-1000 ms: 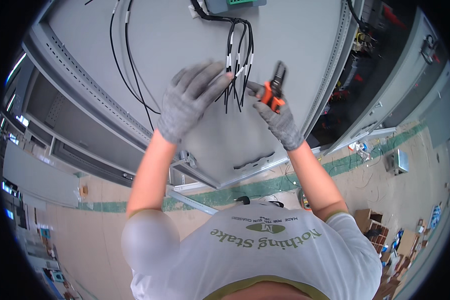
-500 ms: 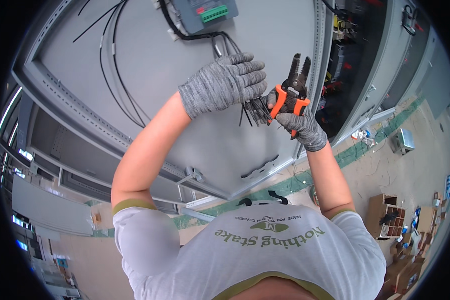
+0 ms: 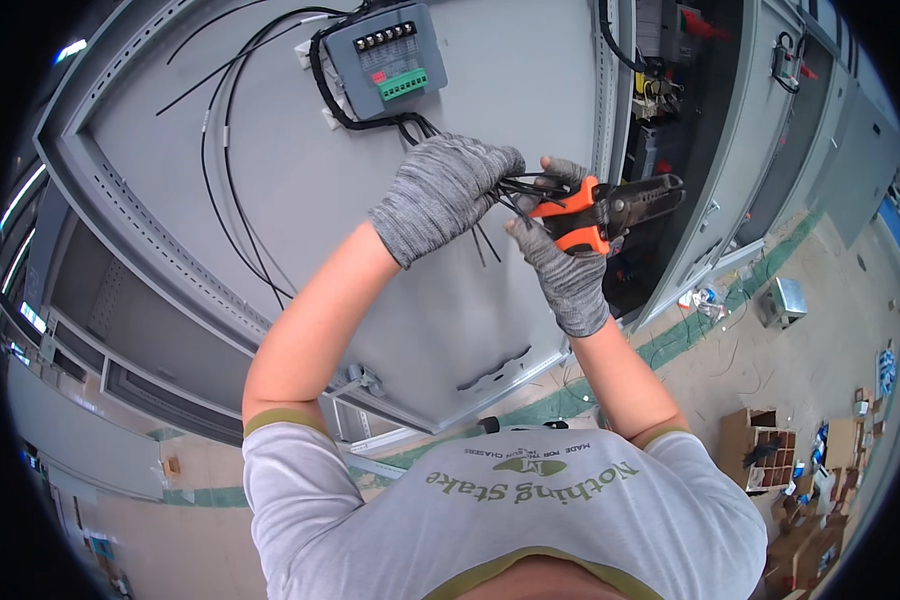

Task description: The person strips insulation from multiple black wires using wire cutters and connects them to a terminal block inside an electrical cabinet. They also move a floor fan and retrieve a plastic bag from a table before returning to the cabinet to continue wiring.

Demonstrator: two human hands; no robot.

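My left hand, in a grey knit glove, is closed round a bundle of thin black wires whose loose ends fan out to the right. Two of the ends dangle below the fist. Gloved alike, my right hand grips wire strippers by their orange handles, with the dark jaws pointing right. Some wire ends reach the thumb and fingers of this hand; whether it pinches any, I cannot tell. Above my left hand, a dark sleeved cable runs round a grey module with a green terminal block.
The module sits on a large grey metal panel framed by perforated rails. More black wires hang at its left. To the right stands a cabinet with components inside. On the floor are a metal box and a cardboard box.
The wire strippers have turned from pointing up to pointing right. My right hand has moved slightly left, and my left fingers have curled round the wires. The view has shifted, showing more of the module.
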